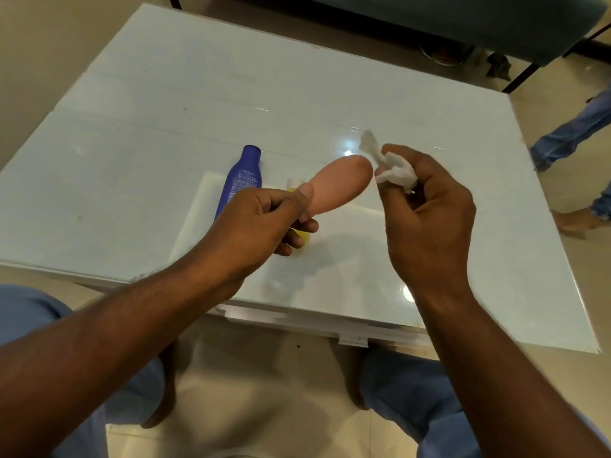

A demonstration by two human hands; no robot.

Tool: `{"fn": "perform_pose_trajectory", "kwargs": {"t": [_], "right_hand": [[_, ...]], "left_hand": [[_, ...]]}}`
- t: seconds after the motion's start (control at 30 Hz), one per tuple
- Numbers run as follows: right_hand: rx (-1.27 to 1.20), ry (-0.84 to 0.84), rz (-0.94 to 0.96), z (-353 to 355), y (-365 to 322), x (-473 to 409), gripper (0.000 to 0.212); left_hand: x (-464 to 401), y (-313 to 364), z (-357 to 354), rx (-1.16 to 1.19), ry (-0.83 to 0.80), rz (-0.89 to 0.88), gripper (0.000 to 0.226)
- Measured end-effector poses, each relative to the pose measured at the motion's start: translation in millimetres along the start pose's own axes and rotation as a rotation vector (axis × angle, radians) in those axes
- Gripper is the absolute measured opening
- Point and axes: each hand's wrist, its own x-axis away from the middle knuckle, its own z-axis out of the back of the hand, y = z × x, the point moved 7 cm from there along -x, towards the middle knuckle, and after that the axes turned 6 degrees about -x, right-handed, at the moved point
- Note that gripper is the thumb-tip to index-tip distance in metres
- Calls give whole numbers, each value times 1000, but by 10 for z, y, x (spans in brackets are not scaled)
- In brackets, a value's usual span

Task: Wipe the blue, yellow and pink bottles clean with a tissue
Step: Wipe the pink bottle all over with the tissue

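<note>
Nearest, at the bottom of the frame, two bare forearms reach up from the person's lap over the front edge of the white table (139, 104). At centre, the left hand (264, 223) is clenched around one end of the pink bottle (344, 183), thumb pressed along its side, so the bottle's free rounded end juts up and to the right, lifted off the table. Just right of that end, the right hand (426, 219) pinches a crumpled white tissue (393, 170) between its fingertips; the wad sits just beside the bottle's tip, and whether it touches cannot be told. Behind the left hand, the yellow bottle (299, 239) is mostly hidden, only slivers showing by the fingers. Farther up and left, the blue bottle (241, 176) lies on its side on the table, cap end pointing to the top of the frame. At the far right edge, another person's legs in jeans (575, 130) stand on the floor. The likely step is wiping the pink bottle's end. The hold is at one end only, so a firm wipe could lever the bottle loose; the small, loosely bunched tissue could also tear or slip from the fingertips, and the covered end would stay unwiped without a regrip.
</note>
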Motion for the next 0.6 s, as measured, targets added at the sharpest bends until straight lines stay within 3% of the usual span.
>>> {"fn": "perform_pose_trajectory", "kwargs": {"t": [0.23, 0.47, 0.6], "right_hand": [[257, -428, -51, -416, 84, 248, 70], [164, -400, 156, -448, -127, 317, 34], [175, -225, 140, -246, -56, 124, 19]], "left_hand": [[-8, -52, 10, -8, -6, 22, 40], [-13, -94, 7, -6, 3, 73, 43], [27, -86, -69, -39, -47, 39, 37]]}}
